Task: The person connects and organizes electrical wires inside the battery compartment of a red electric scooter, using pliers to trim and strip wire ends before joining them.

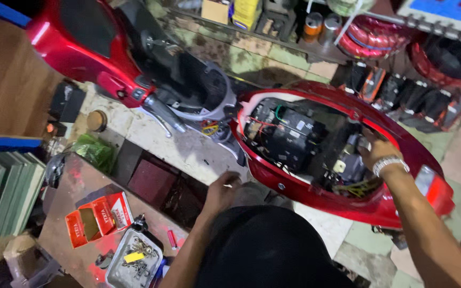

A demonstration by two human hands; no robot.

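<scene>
The red scooter (348,197) lies with its seat off and its under-seat bay open, a black battery box (289,133) and loose coloured wires (356,188) inside. It looks heavy and rigid, its glossy plastic shell likely slippery and easy to crack; the metal frame seems the safer hold. The right hand (375,150) reaches into the bay behind the box, fingers curled among the parts; whether it grips anything I cannot tell. The left hand (222,191) rests loosely closed just below the shell's near edge. Further left, a metal tray (117,272) of small parts sits on a workbench (68,186).
</scene>
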